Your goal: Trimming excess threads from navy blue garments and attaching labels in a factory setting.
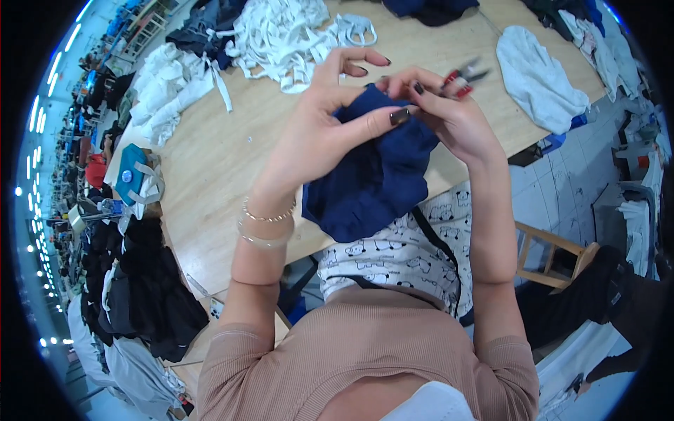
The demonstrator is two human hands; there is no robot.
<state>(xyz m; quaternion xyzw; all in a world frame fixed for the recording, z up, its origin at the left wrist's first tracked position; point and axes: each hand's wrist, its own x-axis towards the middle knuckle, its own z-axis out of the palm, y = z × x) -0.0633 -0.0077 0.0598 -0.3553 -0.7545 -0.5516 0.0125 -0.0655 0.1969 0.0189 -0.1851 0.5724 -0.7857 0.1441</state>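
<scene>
Holding up a soft, gathered piece of dark navy fabric, your left grip was closed on its upper part, thumb across the front, with other fingers raised clear of it. Your right grip was clamped on a small pair of metal snips with red handles, and its fingertips met the top of the navy fabric just beside your left thumb; whether they pinched it could not be told. The navy fabric hung below and between both grips, over the near edge of the pale wooden surface and above the white, animal-printed cloth across your lap. Beyond your left grip lay a tangled heap of white fabric strips. Right of your right grip, apart from the snips, lay an oblong, pale grey cloth. Well left of and nearer you than your left grip was a pile of black garments.
</scene>
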